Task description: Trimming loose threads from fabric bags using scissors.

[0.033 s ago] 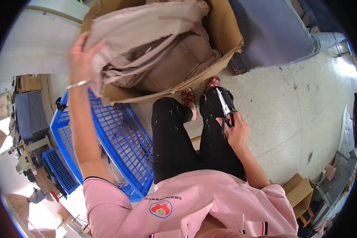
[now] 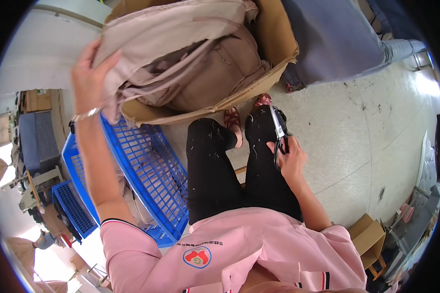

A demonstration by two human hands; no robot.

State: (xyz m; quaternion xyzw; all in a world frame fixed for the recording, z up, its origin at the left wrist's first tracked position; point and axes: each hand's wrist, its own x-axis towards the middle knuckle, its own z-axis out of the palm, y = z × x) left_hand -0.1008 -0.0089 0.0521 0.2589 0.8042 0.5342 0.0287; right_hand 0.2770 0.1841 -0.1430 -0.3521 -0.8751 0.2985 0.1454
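Observation:
My left hand (image 2: 90,78) is raised at the upper left, its thumb and fingers closed around the edge of a pale mauve cloth (image 2: 176,34). The cloth drapes over the left side of a cardboard box (image 2: 215,110). Inside the box, more mauve cloth with seams (image 2: 215,73) is heaped below the held piece. My right hand (image 2: 292,158) rests by my right knee. It grips black-handled scissors (image 2: 278,129) by the handles, with the silver blades pointing away from me and looking closed. Cloth covers part of the left fingers.
A blue plastic basket (image 2: 156,180) with cloth inside stands left of my legs, and a smaller blue crate (image 2: 76,210) lies beyond it. Blue-grey fabric (image 2: 332,44) hangs at the upper right. An open cardboard box (image 2: 369,241) sits at the lower right on the pale floor (image 2: 347,141).
My left hand has shifted slightly left, drawing the cloth's edge with it over the box's left side. My right hand and the scissors have stayed almost still.

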